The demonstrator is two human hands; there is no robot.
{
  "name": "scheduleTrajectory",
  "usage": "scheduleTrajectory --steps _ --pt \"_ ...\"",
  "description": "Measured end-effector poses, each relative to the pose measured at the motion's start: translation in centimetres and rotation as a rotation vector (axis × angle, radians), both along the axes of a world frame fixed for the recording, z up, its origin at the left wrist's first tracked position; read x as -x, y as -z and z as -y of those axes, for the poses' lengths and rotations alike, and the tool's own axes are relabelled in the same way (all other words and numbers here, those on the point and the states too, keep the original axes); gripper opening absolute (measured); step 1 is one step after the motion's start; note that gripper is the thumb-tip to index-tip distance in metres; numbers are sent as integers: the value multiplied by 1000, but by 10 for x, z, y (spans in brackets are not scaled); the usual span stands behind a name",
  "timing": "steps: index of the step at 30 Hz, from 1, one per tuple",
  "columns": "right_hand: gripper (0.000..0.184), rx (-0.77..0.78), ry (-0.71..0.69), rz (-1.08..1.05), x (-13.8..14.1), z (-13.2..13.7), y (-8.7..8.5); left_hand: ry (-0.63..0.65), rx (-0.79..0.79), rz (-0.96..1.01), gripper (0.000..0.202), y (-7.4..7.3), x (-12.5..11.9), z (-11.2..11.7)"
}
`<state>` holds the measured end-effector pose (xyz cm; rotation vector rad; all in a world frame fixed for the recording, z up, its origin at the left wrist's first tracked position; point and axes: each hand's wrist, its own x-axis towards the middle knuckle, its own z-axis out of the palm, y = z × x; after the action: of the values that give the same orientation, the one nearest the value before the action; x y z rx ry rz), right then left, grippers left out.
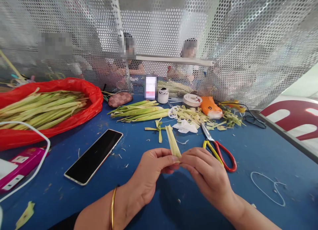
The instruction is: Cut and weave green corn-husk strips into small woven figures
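Observation:
Between my two hands a pale green strip of leaf (pixel 173 143) points up and away from me. My left hand (pixel 159 163) pinches its lower end between thumb and fingers. The fingers of my right hand (pixel 207 170) are closed on the same end, touching the left fingertips. Just beyond the strip lies a small knotted leaf piece (pixel 158 129) with several arms. Scissors (pixel 218 150) with one red and one yellow handle rest right beside my right hand, blades pointing away. What the fingertips cover at the strip's base is hidden.
A red plastic bag (pixel 93 100) of long leaves stands at the left. A phone (pixel 94 157) and a purple power strip (pixel 22 167) lie nearer. Leaf bundle (pixel 141 111), thread spool (pixel 163 95), tape roll (pixel 192 100), tissue pack (pixel 211 107) line the back, before a perforated metal screen (pixel 159 28); people sit behind it.

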<state>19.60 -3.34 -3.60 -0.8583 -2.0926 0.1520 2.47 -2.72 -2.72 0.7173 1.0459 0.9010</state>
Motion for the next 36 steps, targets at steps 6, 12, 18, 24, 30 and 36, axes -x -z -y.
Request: scheduleTrajectory --steps 6,12,18,24,30,36 --pt "26 -70 -31 43 -1 -3 -5 35 38 8 11 0 2 0" --pt "15 167 11 -90 0 -1 -1 44 -9 -32 14 2 1 1" --pt "12 421 58 -219 1 2 5 4 -114 -93 15 1 -2 2" --pt "7 643 162 -410 5 3 4 55 -161 -170 15 1 -1 3" --pt "24 752 112 -492 5 2 6 80 -178 -189 16 2 -4 4" --pt "23 765 138 -515 6 3 4 109 -240 -237 16 4 -4 5"
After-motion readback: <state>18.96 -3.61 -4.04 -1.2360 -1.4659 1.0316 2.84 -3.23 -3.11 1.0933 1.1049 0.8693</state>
